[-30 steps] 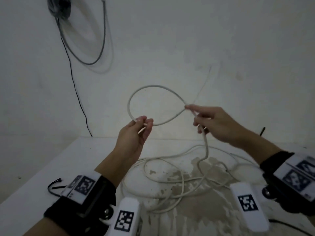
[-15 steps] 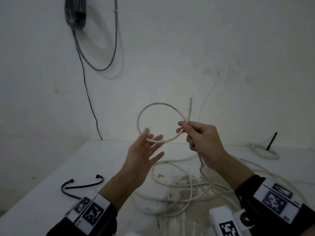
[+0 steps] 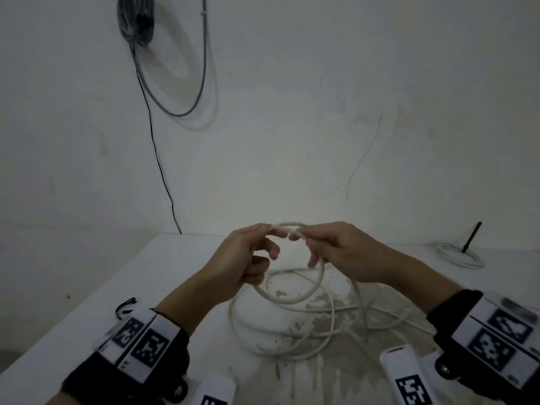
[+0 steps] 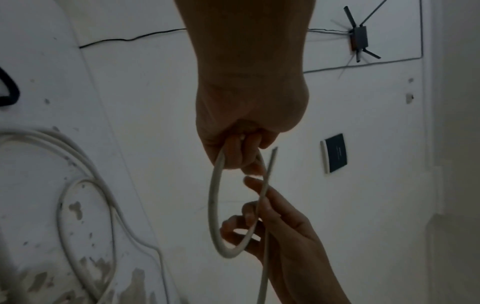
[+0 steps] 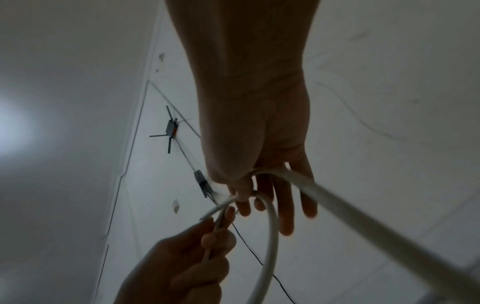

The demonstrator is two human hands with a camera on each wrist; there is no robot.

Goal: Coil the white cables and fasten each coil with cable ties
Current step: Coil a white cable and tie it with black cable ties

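Above the table, both hands hold one small loop of white cable [image 3: 292,299]. My left hand [image 3: 268,228] pinches the top of the loop between thumb and forefinger, its other fingers curled. My right hand [image 3: 295,234] pinches the cable just to the right of it. The loop [image 4: 215,205] hangs from my left hand [image 4: 241,160] in the left wrist view, and the short free end [image 4: 271,162] sticks up beside it. In the right wrist view my right hand [image 5: 242,197] holds the cable [image 5: 272,226]. The rest of the cable [image 3: 295,334] lies in loose turns on the white table [image 3: 87,325].
A black cable tie [image 3: 125,306] lies on the table at the left. At the back right lies a small white coil [image 3: 458,256] with a black stick [image 3: 471,237] standing by it. Dark cables [image 3: 175,83] hang on the wall behind.
My left hand, open under the loop half a second ago, now pinches it. Both hands have come together and lower, and the loop now hangs downward.
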